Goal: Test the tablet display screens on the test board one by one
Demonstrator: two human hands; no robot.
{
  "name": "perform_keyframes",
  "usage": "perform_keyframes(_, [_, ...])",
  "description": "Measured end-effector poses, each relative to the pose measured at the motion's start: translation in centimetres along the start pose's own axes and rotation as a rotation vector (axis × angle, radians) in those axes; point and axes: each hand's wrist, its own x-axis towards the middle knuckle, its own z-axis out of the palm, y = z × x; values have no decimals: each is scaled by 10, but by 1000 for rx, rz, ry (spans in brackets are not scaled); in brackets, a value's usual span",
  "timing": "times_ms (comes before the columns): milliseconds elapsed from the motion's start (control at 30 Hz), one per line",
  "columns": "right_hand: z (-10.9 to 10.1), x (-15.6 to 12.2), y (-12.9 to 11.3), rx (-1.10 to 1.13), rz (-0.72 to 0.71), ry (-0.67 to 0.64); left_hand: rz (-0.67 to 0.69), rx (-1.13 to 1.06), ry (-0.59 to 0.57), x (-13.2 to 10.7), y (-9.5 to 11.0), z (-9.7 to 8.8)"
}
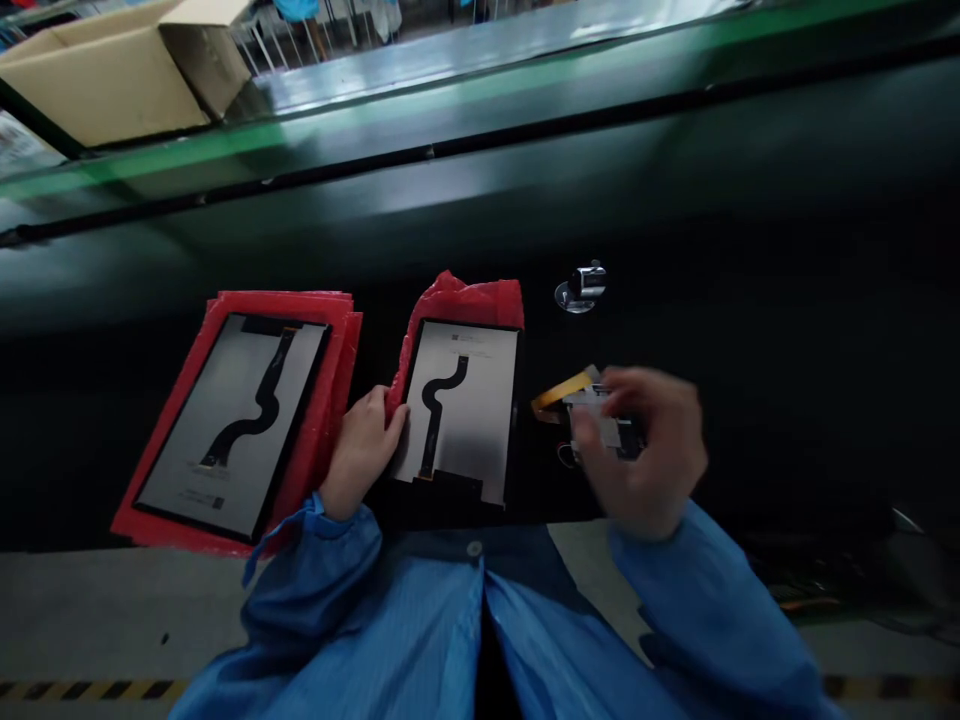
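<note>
My left hand (365, 448) is closed at the left edge of an LCD panel (480, 425), its thumb on the edge and its fingers against a red plastic bag (469, 300) behind it. A black S-shaped flex cable (433, 400) runs over the panel's grey back. My right hand (651, 448), blurred, hovers with thumb and fingers apart around a small circuit board (604, 420). From the board a yellow ribbon cable (562, 390) reaches left, towards the panel. Part of the board is hidden by the hand.
On the left, a second LCD panel (232, 425) lies on stacked red bags (346, 365). A shiny metal tally counter (587, 282) stands beyond the board. At the back left, an open cardboard box (97, 75) rests on a green-edged ledge (420, 105).
</note>
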Motion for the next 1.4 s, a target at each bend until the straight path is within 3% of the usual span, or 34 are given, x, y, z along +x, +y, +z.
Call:
perform_keyframes(33, [3,-9,-12,-4,-162,-78,-11,-63,18,-1,-2,0])
perform_keyframes(100, [16,-29,-34,15,-360,-380,-44,-224,57,-2,-6,3])
perform_keyframes(167, [34,-47,-48,-70,-385,-597,-104,-423,80,-3,-10,8])
perform_keyframes(233, [53,-59,-52,-185,-308,-663,-197,-644,97,-4,-13,15])
perform_keyframes(333, [69,-64,-49,-283,-207,-614,-351,-944,102,-8,-15,23])
perform_keyframes(400, [68,-61,-47,-309,-229,-555,-426,-1097,82,-12,-14,26])
perform_keyframes(567, [32,-35,-51,-262,-382,-441,-427,-1323,98,-24,-9,25])
perform_keyframes(767, [1,12,-58,-191,-330,-526,-414,-1375,35,-48,-13,20])
perform_keyframes(1000, [-15,53,-50,-73,-298,-670,-491,-1390,175,-55,-27,15])
perform_keyframes(1100, [-24,67,-44,-42,-258,-601,-488,-1390,194,-50,-28,17])
perform_keyframes(1300, [-12,76,-39,-50,-329,-229,-481,-1389,111,-54,-20,17])
perform_keyframes(1400, [-7,68,-53,-54,-450,-243,-484,-1375,87,-58,-17,21])
